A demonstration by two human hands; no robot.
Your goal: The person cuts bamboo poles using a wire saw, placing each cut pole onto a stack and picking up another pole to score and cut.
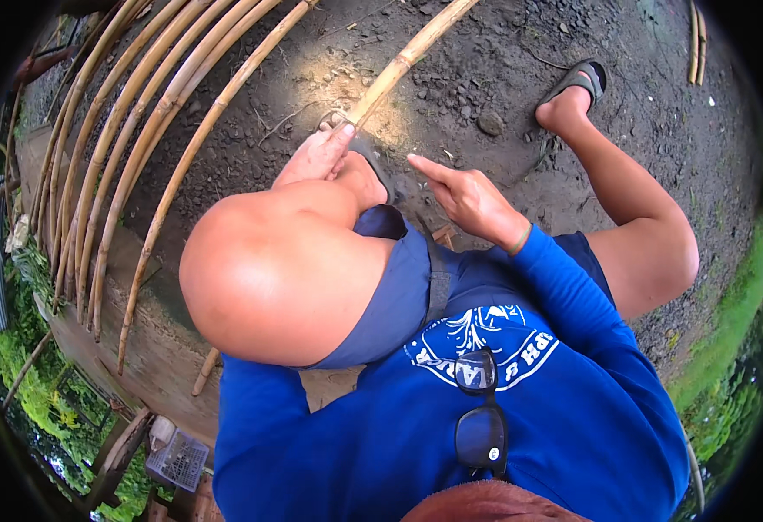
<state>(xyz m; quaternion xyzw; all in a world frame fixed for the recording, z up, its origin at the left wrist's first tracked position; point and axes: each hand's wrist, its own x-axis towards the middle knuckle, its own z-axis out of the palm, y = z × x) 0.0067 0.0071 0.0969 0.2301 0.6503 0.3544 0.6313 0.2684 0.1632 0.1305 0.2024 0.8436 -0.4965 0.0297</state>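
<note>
A pale bamboo pole (412,54) slants down from the upper edge. My left hand (314,157) is closed around its near part beside my bent left knee, the thumb lying along the pole. The knee hides what lies below that hand. My right hand (479,202) hovers apart from the pole, to its right. Its forefinger stretches toward the pole, and no tool shows in that hand; the other fingers are partly hidden.
Several long bamboo poles (192,165) stand in a curved row at the left. A short pole end (206,372) shows beside my left thigh. Stones, one larger stone (490,122), lie on dark soil. A plastic crate (178,461) sits lower left; two thin poles (698,43) lie upper right.
</note>
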